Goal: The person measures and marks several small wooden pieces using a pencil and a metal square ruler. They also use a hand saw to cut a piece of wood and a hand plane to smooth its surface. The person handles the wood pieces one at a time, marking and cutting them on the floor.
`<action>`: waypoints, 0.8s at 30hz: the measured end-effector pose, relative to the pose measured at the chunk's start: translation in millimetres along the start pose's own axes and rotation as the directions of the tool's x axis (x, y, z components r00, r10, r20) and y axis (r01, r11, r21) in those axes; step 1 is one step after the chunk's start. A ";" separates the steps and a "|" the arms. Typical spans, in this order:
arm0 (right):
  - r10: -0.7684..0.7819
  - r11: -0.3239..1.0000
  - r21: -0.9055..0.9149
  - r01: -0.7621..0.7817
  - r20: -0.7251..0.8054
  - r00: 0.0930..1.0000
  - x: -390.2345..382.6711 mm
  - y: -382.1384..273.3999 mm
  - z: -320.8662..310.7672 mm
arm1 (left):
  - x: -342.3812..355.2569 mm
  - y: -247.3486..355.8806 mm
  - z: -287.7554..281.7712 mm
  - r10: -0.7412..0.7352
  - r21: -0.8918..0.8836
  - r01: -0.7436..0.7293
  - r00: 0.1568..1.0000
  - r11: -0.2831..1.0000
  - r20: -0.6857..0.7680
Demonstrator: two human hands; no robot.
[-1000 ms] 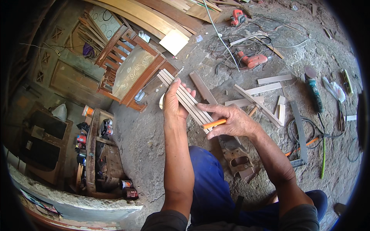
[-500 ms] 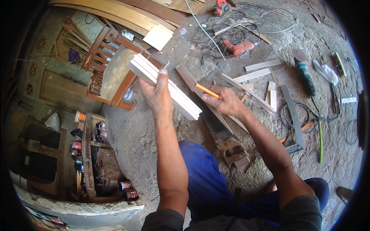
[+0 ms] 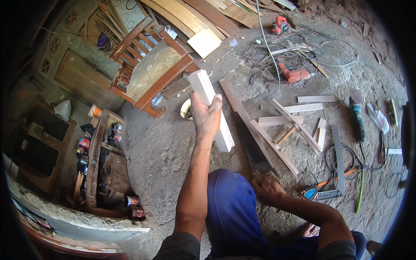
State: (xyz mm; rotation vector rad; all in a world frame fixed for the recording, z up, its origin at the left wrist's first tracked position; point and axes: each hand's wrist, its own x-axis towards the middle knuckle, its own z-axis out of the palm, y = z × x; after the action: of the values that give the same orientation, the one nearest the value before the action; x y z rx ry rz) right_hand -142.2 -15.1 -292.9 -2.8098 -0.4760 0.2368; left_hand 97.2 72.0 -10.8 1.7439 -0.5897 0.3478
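My left hand (image 3: 204,113) is closed round a bundle of pale wooden strips (image 3: 222,132), held steeply slanted above the floor beside my raised blue-trousered knee (image 3: 229,199). My right hand (image 3: 268,191) is down at the handle end of a handsaw (image 3: 253,145), just right of the knee, fingers curled; what they grip is hidden. The saw lies beside a long brownish board (image 3: 229,93). Loose pale strips (image 3: 303,107) lie to the right, some crossed over a wooden handle (image 3: 286,135). A blue tape measure (image 3: 309,193) and a metal square (image 3: 338,160) are right of my hand.
A carved wooden bench (image 3: 154,69) stands upper left, near a bowl (image 3: 185,112). A red drill (image 3: 297,74), red planer (image 3: 279,26) and cables lie behind. A green grinder (image 3: 356,119) is at right. A low concrete wall (image 3: 69,208) edges the lower left.
My right hand has dropped from beside the bundle to the saw's handle end; the orange pencil it held is out of sight. My left hand still holds the bundle, turned more steeply.
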 end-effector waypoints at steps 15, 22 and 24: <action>0.014 0.998 -0.055 -0.019 -0.105 0.994 -4.5 1.6 -11.3 | -26.7 5.0 -18.3 -0.016 0.444 -0.016 0.998 0.896 0.067; -0.038 0.979 -0.196 -0.062 -0.468 0.883 -5.8 82.3 -39.3 | -38.2 -29.7 -11.7 -0.038 0.125 0.034 0.999 0.992 0.028; 0.105 0.970 -0.157 -0.186 -0.419 0.902 -2.5 111.5 -45.5 | -39.6 -40.1 -10.4 -0.109 0.002 0.109 0.994 0.994 0.026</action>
State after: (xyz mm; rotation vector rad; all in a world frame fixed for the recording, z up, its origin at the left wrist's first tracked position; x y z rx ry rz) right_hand -102.0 -128.2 -283.1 -2.9701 -0.1971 -0.3865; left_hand 87.6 96.9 -61.5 1.7755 -0.5107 0.2495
